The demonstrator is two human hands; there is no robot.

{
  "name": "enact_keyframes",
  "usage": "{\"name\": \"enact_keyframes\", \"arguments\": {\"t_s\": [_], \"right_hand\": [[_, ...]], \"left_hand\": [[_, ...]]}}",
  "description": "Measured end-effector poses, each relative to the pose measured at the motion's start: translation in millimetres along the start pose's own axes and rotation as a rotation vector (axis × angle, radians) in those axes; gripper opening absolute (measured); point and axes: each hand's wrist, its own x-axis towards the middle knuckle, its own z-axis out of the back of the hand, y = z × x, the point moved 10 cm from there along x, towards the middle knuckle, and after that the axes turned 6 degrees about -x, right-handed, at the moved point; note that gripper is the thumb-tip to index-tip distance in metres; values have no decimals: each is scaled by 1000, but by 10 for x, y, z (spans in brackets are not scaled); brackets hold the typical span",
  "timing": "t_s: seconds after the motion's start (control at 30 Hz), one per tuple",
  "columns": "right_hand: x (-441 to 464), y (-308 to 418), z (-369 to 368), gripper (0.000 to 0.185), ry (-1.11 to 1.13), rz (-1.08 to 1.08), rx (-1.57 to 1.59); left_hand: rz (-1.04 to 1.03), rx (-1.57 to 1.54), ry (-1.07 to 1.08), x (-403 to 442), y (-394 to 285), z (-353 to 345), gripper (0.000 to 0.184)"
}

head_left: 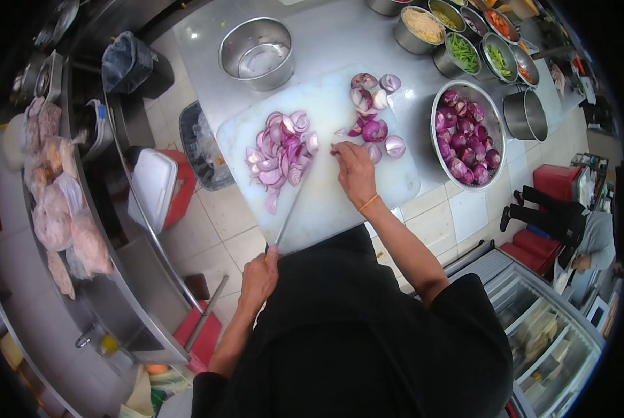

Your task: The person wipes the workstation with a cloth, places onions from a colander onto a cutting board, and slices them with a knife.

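My left hand (259, 279) is wrapped around the handle of a kitchen knife (292, 205), whose blade points away from me over the white cutting board (326, 216). Along the blade's tip lies a pile of sliced red onion (278, 152). My right hand (357, 174), with an orange band at the wrist, is closed over the middle of the board. A small dark reddish onion piece (335, 149) shows at its fingertips, partly hidden. Just beyond that hand are halved and peeled red onions (375, 130), several of them along the board's right side.
Behind the board stands a steel pot (256, 54). To the right are a colander (498, 164) of red onions, another steel pot (526, 115) and several containers of cut vegetables (458, 56). Bagged meat (57, 209) sits on a left counter. Another person (569, 223) is at far right.
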Motion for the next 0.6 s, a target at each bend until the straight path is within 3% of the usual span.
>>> {"name": "enact_keyframes", "arguments": {"t_s": [0.17,0.6], "right_hand": [[-87,191,-174,17,50,48,205],[-69,142,-349,14,127,24,297]], "left_hand": [[-42,-33,-55,57,-300,60,67],[-80,70,-111,161,-271,18,62]]}}
